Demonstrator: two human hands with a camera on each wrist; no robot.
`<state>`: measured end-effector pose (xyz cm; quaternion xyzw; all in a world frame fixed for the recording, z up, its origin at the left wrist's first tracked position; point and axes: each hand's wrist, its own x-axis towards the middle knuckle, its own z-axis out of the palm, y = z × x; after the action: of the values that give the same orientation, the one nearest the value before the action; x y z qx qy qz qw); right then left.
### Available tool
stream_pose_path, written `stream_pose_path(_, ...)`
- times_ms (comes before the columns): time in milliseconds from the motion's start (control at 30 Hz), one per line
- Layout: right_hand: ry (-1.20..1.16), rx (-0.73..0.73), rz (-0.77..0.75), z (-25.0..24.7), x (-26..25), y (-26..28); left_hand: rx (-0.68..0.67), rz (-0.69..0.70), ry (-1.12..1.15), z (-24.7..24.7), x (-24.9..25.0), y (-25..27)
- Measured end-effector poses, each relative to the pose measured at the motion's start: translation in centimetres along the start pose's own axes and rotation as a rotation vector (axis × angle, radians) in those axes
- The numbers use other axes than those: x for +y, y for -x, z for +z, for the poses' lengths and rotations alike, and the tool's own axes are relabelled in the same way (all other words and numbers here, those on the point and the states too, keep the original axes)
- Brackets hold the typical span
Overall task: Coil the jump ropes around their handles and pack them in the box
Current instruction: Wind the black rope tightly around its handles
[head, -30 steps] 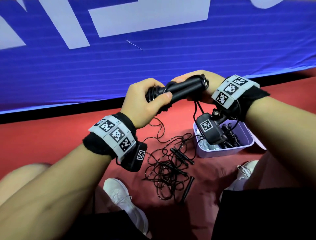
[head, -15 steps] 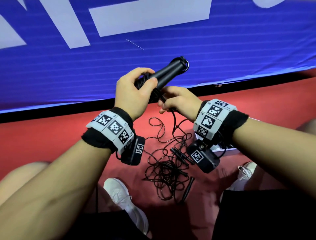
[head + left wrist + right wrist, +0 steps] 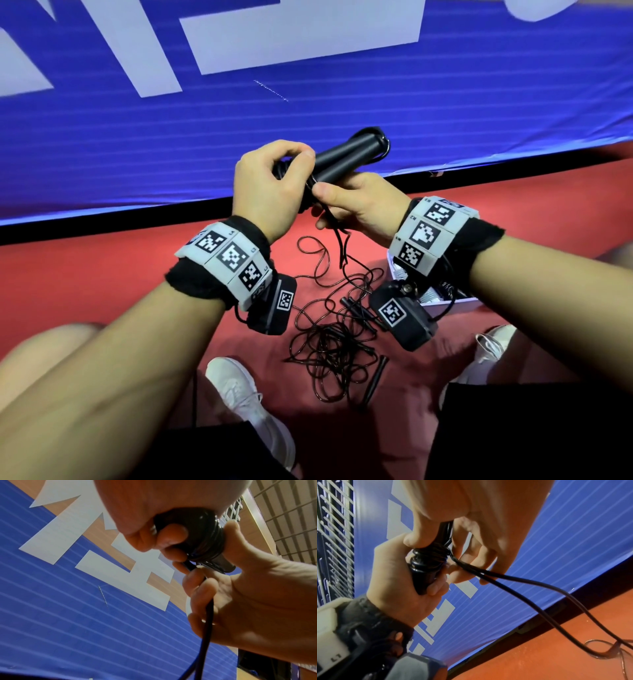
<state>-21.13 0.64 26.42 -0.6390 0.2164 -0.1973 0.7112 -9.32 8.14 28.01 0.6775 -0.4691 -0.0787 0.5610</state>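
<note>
- My left hand (image 3: 267,192) grips the black handles (image 3: 346,159), centre frame.
- My right hand (image 3: 359,205) pinches the rope (image 3: 513,580) beneath them.
- Loose ropes (image 3: 332,339) lie tangled lower centre.

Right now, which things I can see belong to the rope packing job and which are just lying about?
Belong:
- black handles, gripped by left hand
- rope strand, held by right hand
- tangled ropes on the floor
- box

Lying about:
- blue banner
- white shoes

The left hand (image 3: 265,190) is gripping 2 black handles (image 3: 346,158) while the right hand (image 3: 359,202) is pinching their rope (image 3: 337,229) (loose tangle (image 3: 334,346) lying below).
</note>
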Motion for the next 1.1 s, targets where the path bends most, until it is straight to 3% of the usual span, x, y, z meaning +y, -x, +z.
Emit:
stream_pose_path(267, 0.130, 0.089, -0.051, 0.1, -0.5, 0.1, 0.014, -0.019, 0.033, 0.1, 0.5, 0.0)
stream_pose_path(433, 0.286, 0.129, -0.111, -0.2, -1.3, -0.2, -0.020, -0.120, 0.105, 0.3, 0.6, -0.4)
stream_pose_path(600, 0.340, 0.135, -0.139, -1.2, -1.7, -0.1, -0.272, -0.189, 0.088, 0.0, 1.0, -0.5)
stream_pose_path(800, 0.408, 0.097, -0.152, -1.8, -1.6, 0.4, -0.592, -0.401, 0.161, -1.3, 1.4, -0.3)
stream_pose_path(867, 0.433, 0.099, -0.159, -1.8, -1.5, 0.4, -0.582, -0.383, 0.169, -1.5, 1.4, -0.3)
stream_pose_path(1000, 0.503, 0.069, -0.122, -2.4, -1.0, -0.2, -0.409, -0.308, 0.185, -1.5, 1.4, -0.9)
stream_pose_path(1100, 0.693, 0.162, -0.045, -2.6, 0.1, -0.8, -0.306, -0.296, 0.197, -1.7, 1.3, -1.2)
